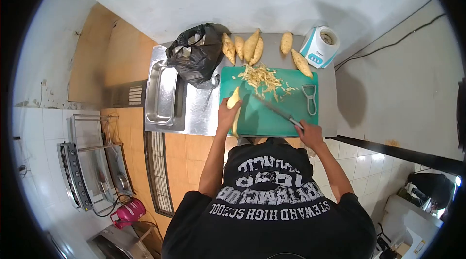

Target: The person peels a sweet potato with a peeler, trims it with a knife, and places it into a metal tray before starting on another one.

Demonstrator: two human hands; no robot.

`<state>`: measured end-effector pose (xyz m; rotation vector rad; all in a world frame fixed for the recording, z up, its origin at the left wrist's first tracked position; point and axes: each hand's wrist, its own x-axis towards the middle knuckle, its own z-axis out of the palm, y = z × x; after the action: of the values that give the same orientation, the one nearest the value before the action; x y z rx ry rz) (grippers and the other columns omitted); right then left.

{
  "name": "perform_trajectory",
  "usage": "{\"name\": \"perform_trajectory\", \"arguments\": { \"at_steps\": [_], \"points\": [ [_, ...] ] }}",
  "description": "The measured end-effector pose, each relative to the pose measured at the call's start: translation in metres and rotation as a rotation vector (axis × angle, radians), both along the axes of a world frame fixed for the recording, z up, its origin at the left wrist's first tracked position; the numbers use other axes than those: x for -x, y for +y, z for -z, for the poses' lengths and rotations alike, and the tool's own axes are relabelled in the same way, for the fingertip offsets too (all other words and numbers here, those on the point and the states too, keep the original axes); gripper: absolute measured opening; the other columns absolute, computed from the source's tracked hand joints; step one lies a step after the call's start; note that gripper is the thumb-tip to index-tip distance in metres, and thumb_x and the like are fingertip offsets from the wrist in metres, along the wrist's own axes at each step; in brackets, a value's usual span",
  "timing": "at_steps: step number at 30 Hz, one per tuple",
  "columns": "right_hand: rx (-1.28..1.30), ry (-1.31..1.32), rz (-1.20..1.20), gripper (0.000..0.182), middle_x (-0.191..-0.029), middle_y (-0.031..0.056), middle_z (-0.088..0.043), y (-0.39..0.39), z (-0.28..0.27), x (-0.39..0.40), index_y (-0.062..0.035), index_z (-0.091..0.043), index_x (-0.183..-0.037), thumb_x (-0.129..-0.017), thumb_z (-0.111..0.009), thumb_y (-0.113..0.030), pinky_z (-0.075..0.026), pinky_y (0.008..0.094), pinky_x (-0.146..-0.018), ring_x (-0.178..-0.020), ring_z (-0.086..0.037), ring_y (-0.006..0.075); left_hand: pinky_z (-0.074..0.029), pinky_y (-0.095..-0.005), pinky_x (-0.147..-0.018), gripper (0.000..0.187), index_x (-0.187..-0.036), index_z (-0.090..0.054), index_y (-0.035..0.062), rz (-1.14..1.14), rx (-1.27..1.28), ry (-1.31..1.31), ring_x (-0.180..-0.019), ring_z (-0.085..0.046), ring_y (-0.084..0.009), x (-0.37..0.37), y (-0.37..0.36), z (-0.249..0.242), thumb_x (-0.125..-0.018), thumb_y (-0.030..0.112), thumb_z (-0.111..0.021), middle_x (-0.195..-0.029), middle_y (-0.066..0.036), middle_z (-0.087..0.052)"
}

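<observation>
My left hand is wrapped round a peeled yellow tuber at the left side of the green cutting board. Another long pale piece lies just beside that hand, near the board's front edge. In my right hand is the handle of a knife, whose blade points up and left across the board towards the held tuber without touching it. A heap of peelings covers the board's upper middle. The white peeler lies on the board's right side.
Several unpeeled tubers lie behind the board. A black plastic bag stands at the back left, beside the steel sink. At the back right is a white and blue appliance against the wall.
</observation>
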<state>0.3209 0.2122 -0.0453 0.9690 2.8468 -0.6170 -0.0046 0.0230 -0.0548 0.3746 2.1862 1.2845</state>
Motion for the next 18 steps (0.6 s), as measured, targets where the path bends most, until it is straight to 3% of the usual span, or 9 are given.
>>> {"name": "perform_trajectory", "arguments": {
  "at_steps": [1, 8, 11, 12, 13, 14, 16, 18],
  "points": [
    [-0.059, -0.012, 0.051, 0.038, -0.073, 0.0161, -0.068, 0.004, 0.002, 0.002, -0.0102, -0.062, -0.102, -0.102, -0.054, -0.047, -0.051, 0.0516, -0.063, -0.069, -0.068, 0.04, -0.056, -0.0409, -0.085, 0.062, -0.12, -0.062, -0.0041, 0.044, 0.006, 0.101, -0.094, -0.073, -0.0328, -0.004, 0.014, -0.003, -0.083, 0.041, -0.082, -0.105, -0.022, -0.073],
    [0.087, 0.206, 0.209, 0.034, -0.073, 0.0196, -0.066, -0.015, -0.012, -0.017, -0.0064, -0.06, -0.098, -0.104, -0.054, -0.039, -0.049, 0.0532, -0.064, -0.069, -0.065, 0.0436, -0.055, -0.0474, -0.086, 0.068, -0.128, -0.056, -0.0012, 0.164, 0.126, 0.272, -0.099, -0.071, -0.0431, -0.019, 0.082, -0.019, -0.084, 0.045, -0.08, -0.104, -0.024, -0.073],
    [0.289, 0.261, 0.364, 0.028, -0.076, 0.0238, -0.065, -0.036, -0.006, -0.022, -0.0044, -0.061, -0.11, -0.106, -0.052, -0.03, -0.047, 0.0532, -0.066, -0.072, -0.065, 0.0456, -0.054, -0.0483, -0.09, 0.066, -0.13, -0.055, -0.0011, 0.136, 0.049, 0.223, -0.103, -0.069, -0.0434, -0.019, 0.086, -0.022, -0.085, 0.042, -0.079, -0.111, -0.025, -0.07],
    [0.354, 0.37, 0.444, 0.028, -0.078, 0.0255, -0.064, -0.044, -0.005, -0.018, -0.0042, -0.058, -0.121, -0.107, -0.049, -0.027, -0.047, 0.0529, -0.067, -0.074, -0.064, 0.0466, -0.054, -0.0483, -0.09, 0.066, -0.13, -0.055, -0.0011, 0.15, 0.05, 0.222, -0.103, -0.069, -0.0434, -0.018, 0.088, -0.017, -0.085, 0.042, -0.079, -0.111, -0.025, -0.07],
    [0.417, 0.48, 0.525, 0.032, -0.08, 0.0271, -0.063, -0.052, -0.006, -0.013, -0.0039, -0.055, -0.131, -0.107, -0.047, -0.024, -0.047, 0.0526, -0.068, -0.076, -0.064, 0.0476, -0.053, -0.0483, -0.092, 0.065, -0.131, -0.055, 0.0004, 0.168, -0.041, 0.325, -0.107, -0.067, -0.0427, -0.017, 0.09, -0.01, -0.086, 0.041, -0.078, -0.116, -0.025, -0.068],
    [0.419, 0.48, 0.539, 0.032, -0.08, 0.0271, -0.063, -0.057, -0.006, -0.006, -0.0039, -0.055, -0.131, -0.107, -0.047, -0.024, -0.047, 0.0526, -0.068, -0.076, -0.064, 0.0476, -0.052, -0.0484, -0.094, 0.064, -0.132, -0.055, 0.0018, 0.185, -0.132, 0.427, -0.11, -0.065, -0.0419, -0.017, 0.09, -0.003, -0.086, 0.039, -0.078, -0.121, -0.024, -0.066],
    [0.39, 0.502, 0.559, 0.042, -0.081, 0.0278, -0.062, -0.058, -0.008, 0.014, -0.0046, -0.043, -0.146, -0.108, -0.044, -0.022, -0.047, 0.0524, -0.069, -0.077, -0.064, 0.0471, -0.051, -0.0486, -0.095, 0.062, -0.133, -0.054, 0.0035, 0.216, -0.07, 0.493, -0.113, -0.063, -0.0413, -0.019, 0.093, -0.012, -0.087, 0.038, -0.078, -0.125, -0.022, -0.064],
    [0.421, 0.514, 0.582, 0.043, -0.081, 0.0275, -0.062, -0.061, 0.0, 0.034, -0.0045, -0.042, -0.147, -0.108, -0.044, -0.021, -0.047, 0.0518, -0.069, -0.076, -0.064, 0.0458, -0.05, -0.0487, -0.095, 0.061, -0.135, -0.054, 0.0053, 0.24, -0.012, 0.565, -0.115, -0.061, -0.0407, -0.018, 0.096, -0.018, -0.088, 0.037, -0.077, -0.128, -0.021, -0.062]
  ]
}}
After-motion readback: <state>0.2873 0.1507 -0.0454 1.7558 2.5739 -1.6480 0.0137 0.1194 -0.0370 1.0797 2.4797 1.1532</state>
